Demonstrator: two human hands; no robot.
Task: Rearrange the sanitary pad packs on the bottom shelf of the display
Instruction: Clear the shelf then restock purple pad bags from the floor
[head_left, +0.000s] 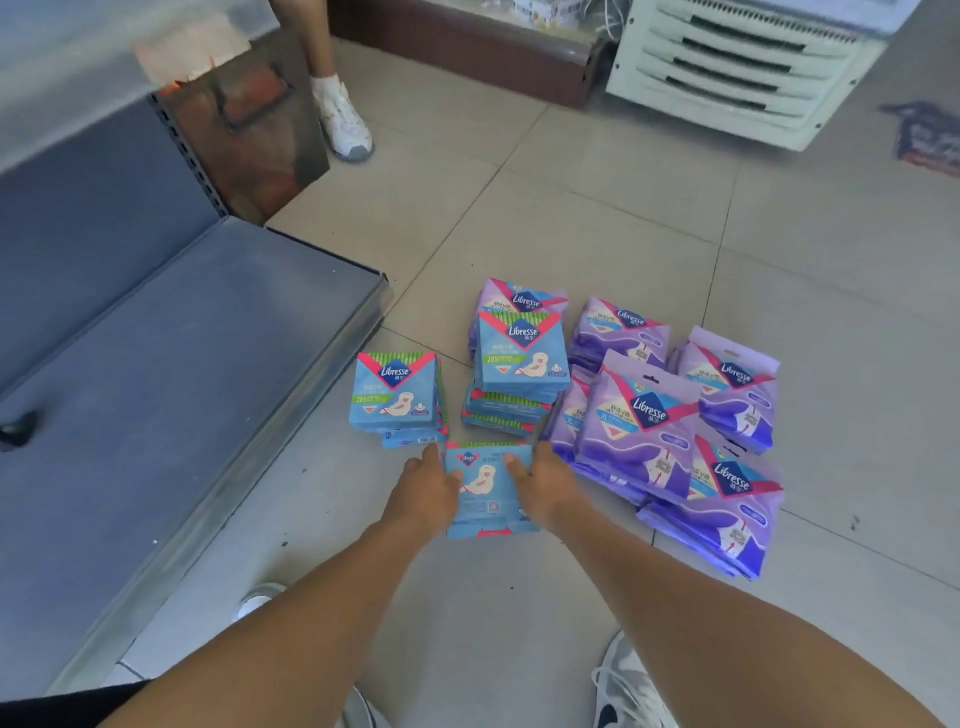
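At frame centre I see my left hand (423, 493) and right hand (545, 488) clasping a small blue plastic pad-pack stack (491, 493) from both sides on the pale tiled floor (597, 208).

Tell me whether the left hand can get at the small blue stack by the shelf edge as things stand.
Probably yes. The left hand grips the blue pack together with the right hand, but the small blue stack sits just beyond it on bare floor, with nothing between. It would need to let go first.
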